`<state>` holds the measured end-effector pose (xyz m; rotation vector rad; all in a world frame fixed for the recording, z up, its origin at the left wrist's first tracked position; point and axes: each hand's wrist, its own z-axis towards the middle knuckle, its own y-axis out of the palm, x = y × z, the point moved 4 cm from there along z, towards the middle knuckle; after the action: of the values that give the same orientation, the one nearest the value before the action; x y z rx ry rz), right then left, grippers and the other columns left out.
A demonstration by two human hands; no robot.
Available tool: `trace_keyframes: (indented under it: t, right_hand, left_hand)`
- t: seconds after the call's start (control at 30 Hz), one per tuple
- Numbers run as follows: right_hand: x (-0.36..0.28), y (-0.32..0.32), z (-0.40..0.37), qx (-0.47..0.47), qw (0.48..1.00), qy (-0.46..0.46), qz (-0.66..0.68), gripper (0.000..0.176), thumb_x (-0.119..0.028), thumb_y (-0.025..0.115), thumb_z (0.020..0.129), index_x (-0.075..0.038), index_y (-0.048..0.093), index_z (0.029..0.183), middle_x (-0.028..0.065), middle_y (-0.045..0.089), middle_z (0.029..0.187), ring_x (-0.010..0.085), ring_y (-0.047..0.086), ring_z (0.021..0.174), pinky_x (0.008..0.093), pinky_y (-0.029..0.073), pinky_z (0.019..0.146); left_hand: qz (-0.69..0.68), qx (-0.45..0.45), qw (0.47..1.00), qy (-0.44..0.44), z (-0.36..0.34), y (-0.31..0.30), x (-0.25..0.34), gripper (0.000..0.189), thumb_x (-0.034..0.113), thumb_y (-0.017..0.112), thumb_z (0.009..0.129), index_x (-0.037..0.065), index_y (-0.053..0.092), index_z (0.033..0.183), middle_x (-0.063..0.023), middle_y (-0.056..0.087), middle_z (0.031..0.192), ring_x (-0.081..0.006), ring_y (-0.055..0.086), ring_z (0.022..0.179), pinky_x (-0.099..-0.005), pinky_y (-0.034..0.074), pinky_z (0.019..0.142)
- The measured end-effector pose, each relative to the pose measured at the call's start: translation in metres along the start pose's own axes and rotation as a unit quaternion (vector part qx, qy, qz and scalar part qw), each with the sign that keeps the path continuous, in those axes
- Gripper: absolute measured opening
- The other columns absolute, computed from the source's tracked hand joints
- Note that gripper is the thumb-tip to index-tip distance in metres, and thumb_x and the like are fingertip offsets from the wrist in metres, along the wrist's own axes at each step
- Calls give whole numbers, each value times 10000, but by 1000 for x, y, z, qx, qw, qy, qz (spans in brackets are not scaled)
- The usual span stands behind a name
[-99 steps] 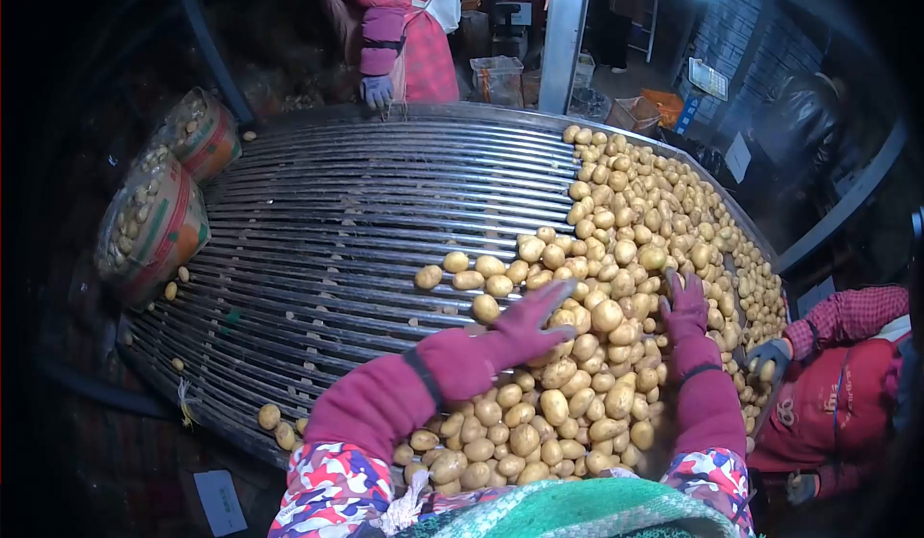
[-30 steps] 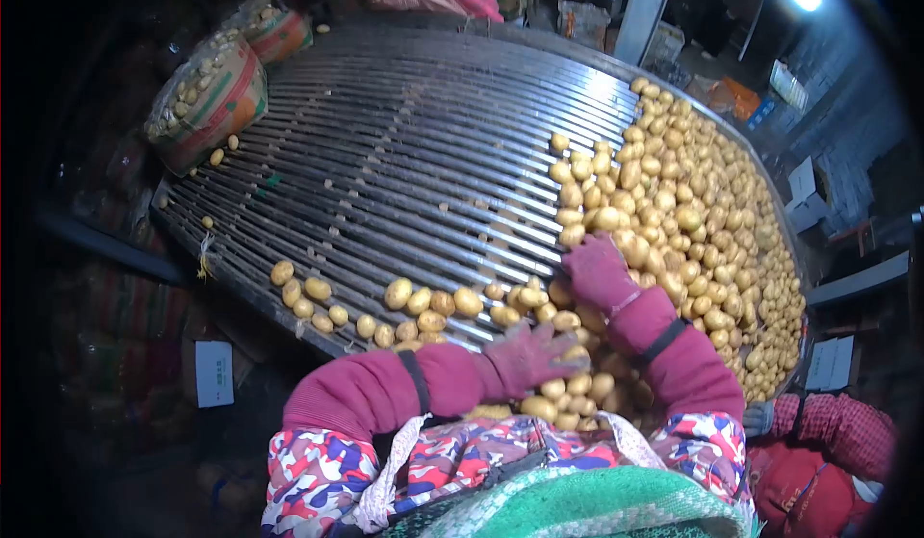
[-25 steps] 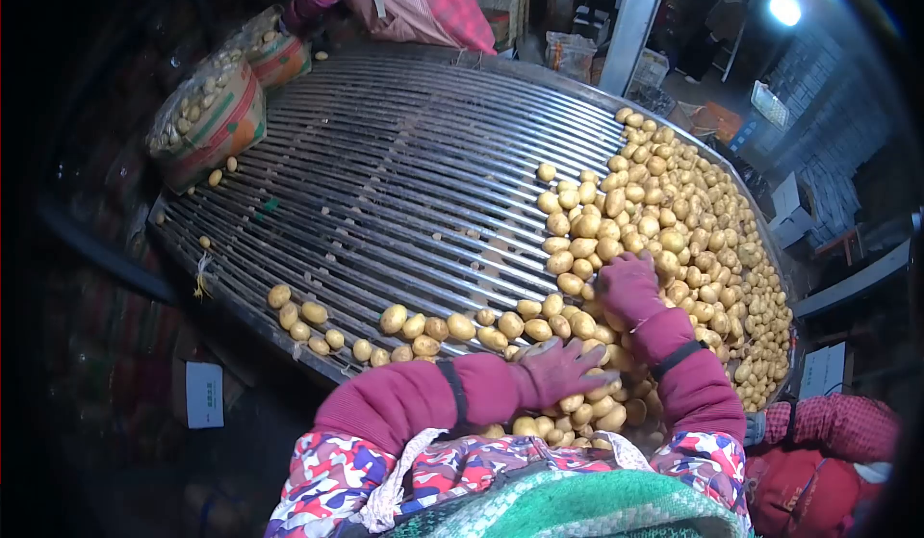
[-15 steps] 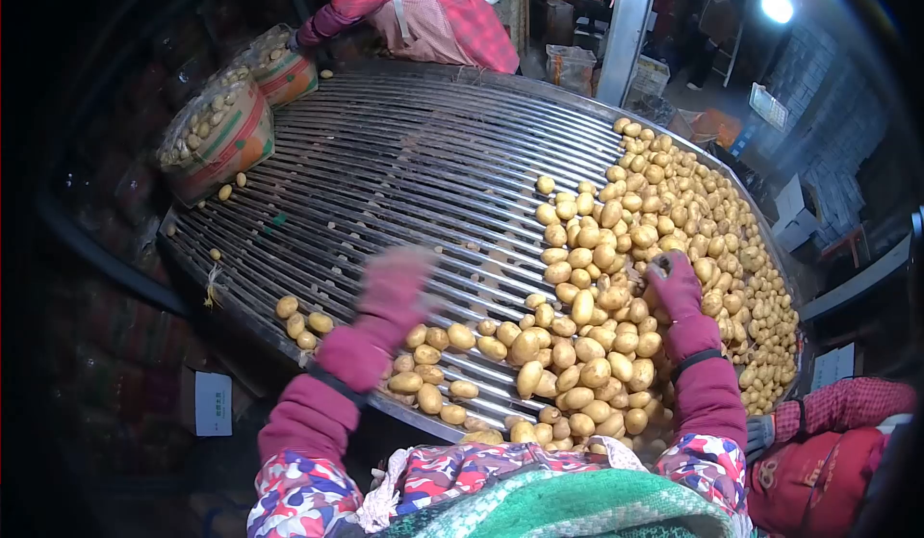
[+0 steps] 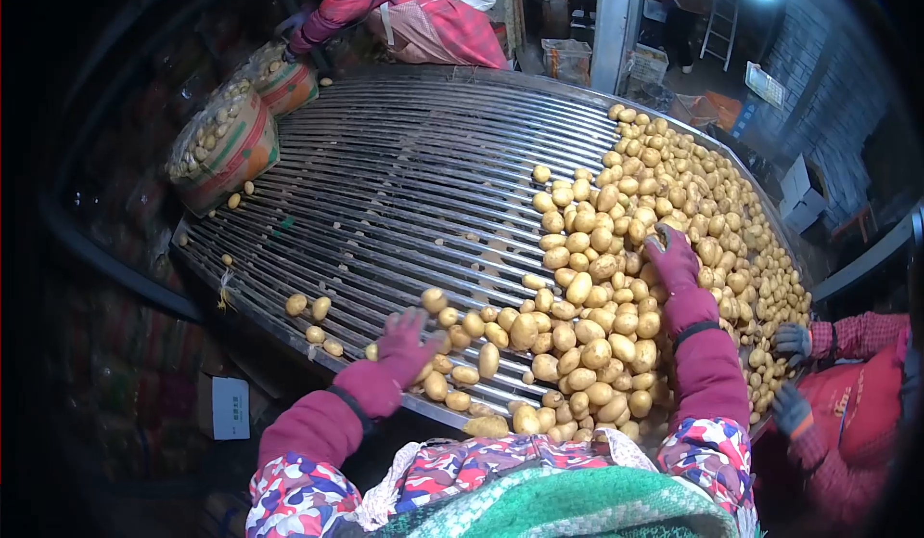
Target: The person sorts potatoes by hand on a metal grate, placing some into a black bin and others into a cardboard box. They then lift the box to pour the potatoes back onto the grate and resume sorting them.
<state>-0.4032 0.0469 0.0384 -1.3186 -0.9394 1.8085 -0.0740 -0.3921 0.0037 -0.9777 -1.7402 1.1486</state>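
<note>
Resting among potatoes [image 5: 596, 353], right fingers [image 5: 658, 247] curl, hold unclear; left fingers [image 5: 409, 325] spread wide, potatoes just beside them.

Matt, soft-looking cloth covers the left grip [image 5: 402, 347] and the right grip [image 5: 677, 259]. Beyond and between them the tabletop [image 5: 462, 172] is smooth metal bars, glossy toward the right grip, duller beyond the left. Around the right grip the potatoes [image 5: 597, 353] have smooth skins with a faint sheen. Far beyond the left grip, the sack [image 5: 236, 165] looks like slick plastic. Behind both grips, a scarf [image 5: 577, 499] shows rough, woven cloth.
</note>
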Motion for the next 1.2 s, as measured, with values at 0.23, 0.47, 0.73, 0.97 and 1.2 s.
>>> trace_keyframes:
  t: [0.23,0.47,0.73,0.97,1.2]
  right_hand:
    - [-19,-2,-5,-21,999,-9,-30,575,-477,649,857,-163,566,1331,139,602,1261,312,574,1173,420,472,976]
    - [-30,-2,-22,-70,994,-16,-79,627,-506,614,876,-275,470,1440,180,434,1465,349,420,1353,512,347,1102]
    - [-76,-32,-99,-179,954,-117,-208,589,-440,604,896,-305,451,1449,149,370,1525,362,269,1449,547,308,1116]
    - [-139,-54,-243,-21,996,-58,-59,889,-475,758,765,-133,381,1494,205,337,1542,416,303,1423,537,270,1141]
    - [-186,4,-322,-147,983,-56,-99,883,-592,688,756,-160,414,1476,212,344,1515,457,245,1426,713,56,1119]
  left_hand:
    - [-36,8,991,128,-35,18,141,1124,622,698,759,67,139,1560,-302,239,1536,-419,278,1425,-520,297,1132]
    - [-64,-7,979,191,-32,5,159,1072,555,746,740,113,207,1554,-270,303,1507,-414,324,1399,-497,350,1110]
    - [-90,-4,963,253,-30,14,141,843,491,680,823,207,328,1534,-295,279,1526,-442,336,1387,-501,350,1109]
    - [-135,-69,936,318,-27,18,120,925,577,627,841,170,212,1561,-317,165,1564,-468,225,1442,-521,279,1152]
    - [-113,-87,804,577,-34,21,117,1005,544,720,764,130,253,1552,-350,208,1522,-517,260,1408,-569,343,1091]
